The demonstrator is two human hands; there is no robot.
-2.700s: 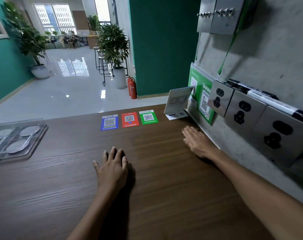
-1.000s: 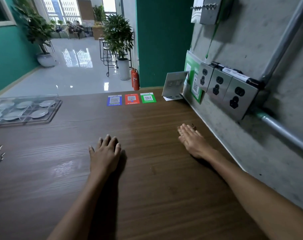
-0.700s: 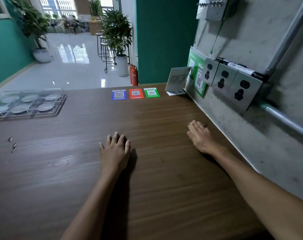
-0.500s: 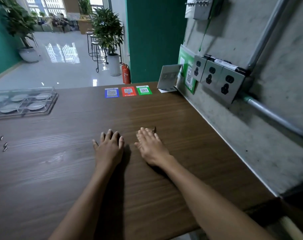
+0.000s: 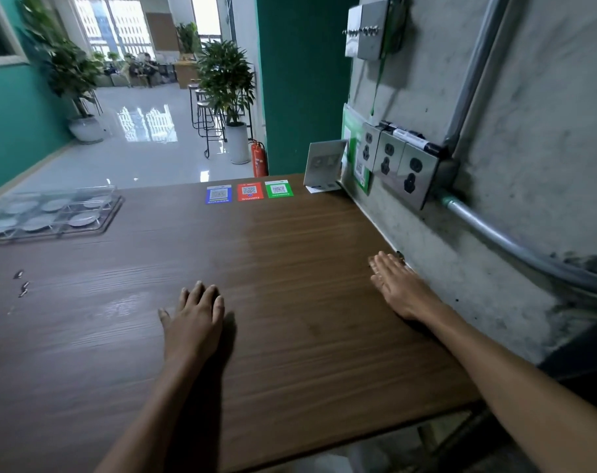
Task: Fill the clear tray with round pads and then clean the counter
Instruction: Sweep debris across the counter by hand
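Both hands lay flat on the brown wooden tabletop [image 5: 290, 268], fingers straight and holding nothing — the left hand [image 5: 194, 319] palm down near the middle, the right hand [image 5: 397, 285] well apart from it, pressed against the tabletop just beside the grey concrete wall [image 5: 495, 233]. Far out beyond the left hand and off to its left sat the clear tray [image 5: 48, 215], its compartments each showing a round pad [image 5: 82, 219]. Nearer, further left of the left hand, a few small silvery bits [image 5: 19, 285] lay scattered on the wood; what they were I could not tell. Straight ahead of the hands, at the tabletop's far edge, three QR-code stickers [image 5: 249, 192] ran in a row — blue, red, green. Above the right hand, metal sockets [image 5: 396, 165] were fixed to the wall.
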